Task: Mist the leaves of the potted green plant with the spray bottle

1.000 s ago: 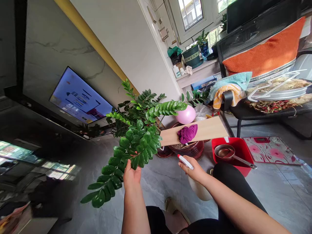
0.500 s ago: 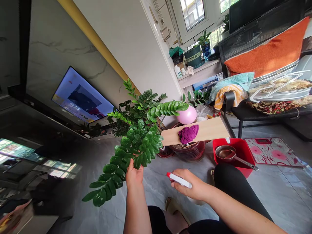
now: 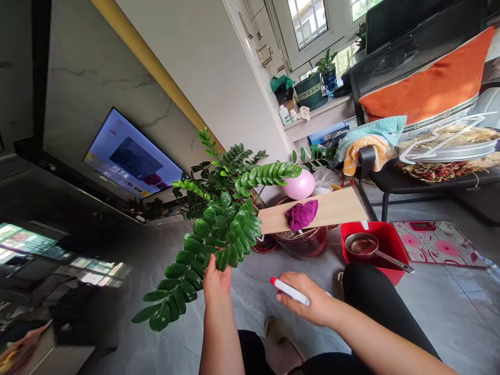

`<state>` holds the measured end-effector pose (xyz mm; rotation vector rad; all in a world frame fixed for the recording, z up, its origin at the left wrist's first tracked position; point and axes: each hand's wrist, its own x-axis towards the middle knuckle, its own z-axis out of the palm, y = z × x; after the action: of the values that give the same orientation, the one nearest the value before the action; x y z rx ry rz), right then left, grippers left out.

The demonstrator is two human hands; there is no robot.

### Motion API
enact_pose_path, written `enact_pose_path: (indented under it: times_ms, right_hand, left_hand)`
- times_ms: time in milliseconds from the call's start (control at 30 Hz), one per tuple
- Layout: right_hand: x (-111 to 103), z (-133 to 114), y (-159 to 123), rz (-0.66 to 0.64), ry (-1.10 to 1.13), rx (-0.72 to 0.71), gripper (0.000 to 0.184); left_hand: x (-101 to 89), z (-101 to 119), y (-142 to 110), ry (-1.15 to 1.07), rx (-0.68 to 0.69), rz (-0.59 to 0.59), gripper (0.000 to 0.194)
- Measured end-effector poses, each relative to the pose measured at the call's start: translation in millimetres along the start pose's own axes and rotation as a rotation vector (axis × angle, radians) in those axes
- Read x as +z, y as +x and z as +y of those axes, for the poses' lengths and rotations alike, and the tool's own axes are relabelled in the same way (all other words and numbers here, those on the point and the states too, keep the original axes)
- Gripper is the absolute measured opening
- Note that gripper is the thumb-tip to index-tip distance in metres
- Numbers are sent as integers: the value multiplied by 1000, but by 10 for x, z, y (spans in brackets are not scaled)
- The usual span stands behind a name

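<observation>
A glossy green potted plant (image 3: 222, 208) stands on the grey floor in front of me. My left hand (image 3: 215, 278) grips one of its long leafy stems from below and holds it toward me. A white spray bottle with a red-tipped nozzle (image 3: 289, 292) sits in my right hand (image 3: 308, 299), the nozzle pointing left toward the held stem. The bottle's body is hidden under my hand and forearm.
A wooden board (image 3: 336, 208) with a purple cloth (image 3: 300, 213) lies across a brown pot (image 3: 302, 240). A pink balloon (image 3: 300, 184), a red tub (image 3: 386, 240) holding a metal ladle (image 3: 365, 245), a chair with towels (image 3: 375, 143), and a floor scale (image 3: 433, 240) crowd the right. A TV (image 3: 128, 159) is on the left wall.
My right hand brought the spray bottle down and left, closer to me, and turned its nozzle toward the stem. My left hand kept its grip on the stem and barely moved.
</observation>
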<state>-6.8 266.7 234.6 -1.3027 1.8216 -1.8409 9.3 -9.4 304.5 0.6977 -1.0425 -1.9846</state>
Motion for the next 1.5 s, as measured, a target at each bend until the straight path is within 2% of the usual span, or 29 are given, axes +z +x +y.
enact_pose_path:
  times_ms: [100,200,267,333,467,533,667,767,833,933,1000,1133,1233,1300,1433,1500]
  right_hand:
    - [54,72,18,30,17,48,20]
    - [10,280,16,181,-50,132,23]
    - [-47,314,12,247,-84,147,23]
    - [-82,207,19,209,-91,94,21]
    - [-19,-137,87,-4,-25,-80,16]
    - [24,-172,141,-8,8,-70,19]
    - [-49,94,234,189,33,68,26]
    - [-190,265,253,363,23,97,33]
    - [-234,257,238,369,7,67,32]
    - [-191,165,210,217,16,-14,25]
    - [-149,166,211,177,42,-23,25]
    - [-201,410,251,362,95,90,35]
    - [-285,562,249,477,113,134,35]
    - [-286,542,221,435,89,111,31]
    - [-165,376,160,199,39,8,23]
    - [-115,393,148,186,68,41,24]
  left_hand:
    - [-10,-10,8,8,1,-1,32]
    - [-31,-22,20,21,5,-14,30]
    - [-42,-32,21,29,5,-21,29]
    - [-46,-41,17,28,1,-23,30]
    - [-38,-44,1,28,-9,-15,30]
    - [-33,-34,-2,31,-15,1,29]
    - [-34,-13,1,29,-21,23,29]
    - [-41,-18,3,23,-12,10,30]
    - [-47,-29,4,17,-11,-3,31]
    - [-53,-36,3,-1,-21,-12,33]
    - [-51,-29,-1,-11,-27,-9,33]
    - [-29,-3,-22,-9,-33,29,32]
    - [-12,3,-33,-2,-25,34,31]
    - [-6,-1,-32,-3,-24,27,31]
    - [-8,-8,-22,-15,-38,22,31]
    - [-8,-7,-20,-23,-41,23,30]
